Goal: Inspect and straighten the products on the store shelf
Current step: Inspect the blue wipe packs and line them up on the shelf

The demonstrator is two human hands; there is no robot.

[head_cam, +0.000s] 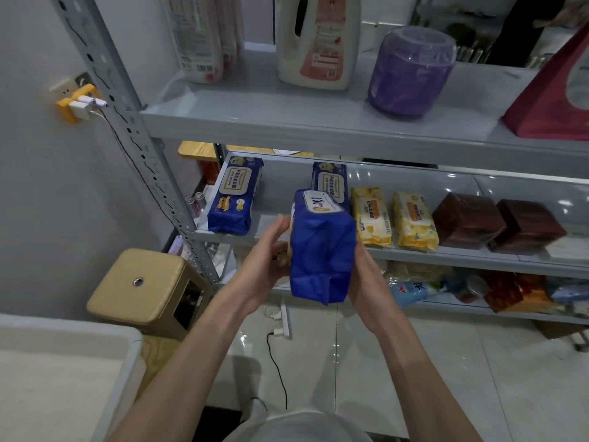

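A blue wipes pack (322, 250) is held in front of the middle shelf (446, 255), off its surface. My right hand (366, 282) grips its right side. On the pack's left, my left hand (271, 256) lies against it with the fingers stretched out. Two more blue packs stand on the shelf, one (234, 194) at the left end and one (330, 181) behind the held pack. To their right stand two yellow wipes packs (371, 216) (412, 221) and two dark brown boxes (467, 220) (526, 226).
The top shelf (287, 122) carries a white detergent jug (318, 39), a purple tub (409, 70) and a maroon bag (554, 97). The bottom shelf holds mixed goods (478, 288). A tan stool (143, 287) stands left of the rack; a power strip (285, 320) lies on the floor.
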